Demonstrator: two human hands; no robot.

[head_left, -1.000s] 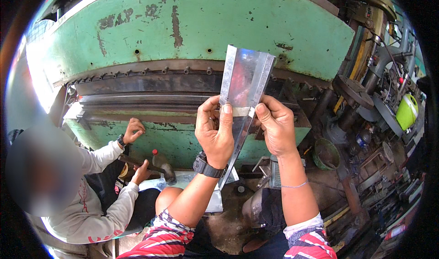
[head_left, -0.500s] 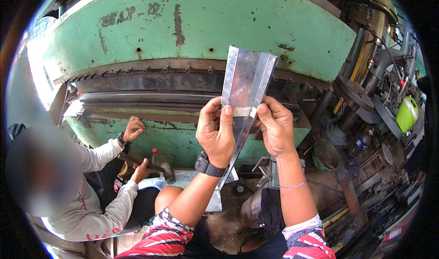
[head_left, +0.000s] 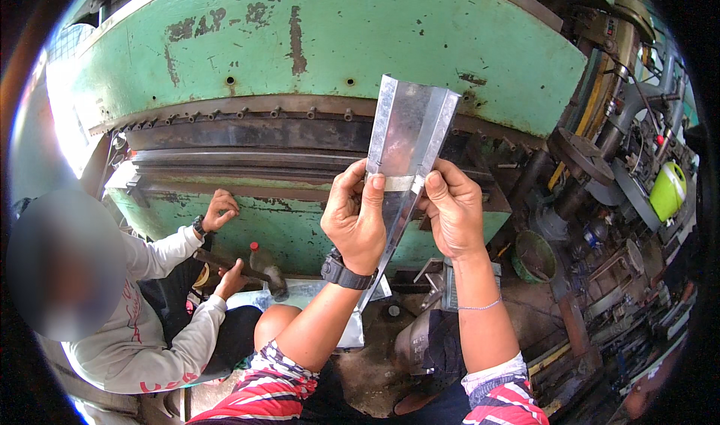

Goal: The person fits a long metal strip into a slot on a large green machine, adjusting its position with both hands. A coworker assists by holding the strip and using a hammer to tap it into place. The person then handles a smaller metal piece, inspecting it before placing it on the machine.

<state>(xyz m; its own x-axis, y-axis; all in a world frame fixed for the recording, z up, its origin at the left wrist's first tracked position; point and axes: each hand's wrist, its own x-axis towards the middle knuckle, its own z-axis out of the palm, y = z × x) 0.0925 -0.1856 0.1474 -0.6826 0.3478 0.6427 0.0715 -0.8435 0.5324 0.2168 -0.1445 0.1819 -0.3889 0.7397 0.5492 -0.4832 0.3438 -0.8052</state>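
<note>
I hold a long folded strip of shiny sheet metal (head_left: 409,129) upright in front of a big green press machine (head_left: 337,43). My left hand (head_left: 356,219) grips its left edge, thumb across the front near a pale band of tape. My right hand (head_left: 450,208) pinches the right edge at the same height. The strip's lower end reaches down between my forearms toward my knees. A black watch sits on my left wrist.
A person in a white long-sleeved shirt (head_left: 142,327) sits at the lower left, one hand on the machine's bed, the other on a hammer (head_left: 247,269). Gears, pipes and a lime-green container (head_left: 667,189) crowd the right side. Flat metal sheets (head_left: 300,294) lie below the machine.
The metal strip and both my hands have stayed almost still, with only a slight shift. The person at the left has not visibly moved.
</note>
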